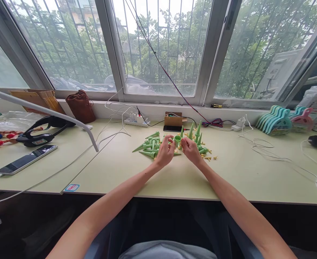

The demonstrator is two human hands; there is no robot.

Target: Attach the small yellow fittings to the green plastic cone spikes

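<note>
Over the middle of the desk, a green cone-shaped watering spike (177,138) is between my two hands, its round open end facing up. My left hand (166,151) curls its fingers around the left side of it. My right hand (191,150) is closed in a pinch close against its right side; what the fingertips hold is hidden. Several more green spikes (147,145) lie in a pile by my left hand. Other green spikes (198,133) stand point up beyond my right hand. Small yellow valve-like pieces (208,158) are scattered beside the right wrist.
Behind the pile stands a small open cardboard box (173,120) with a dark phone (173,128) before it. Left are a charging phone (26,160), a black headset (45,131) and a brown pouch (80,106). White cables (282,158) and teal hangers (275,120) lie right.
</note>
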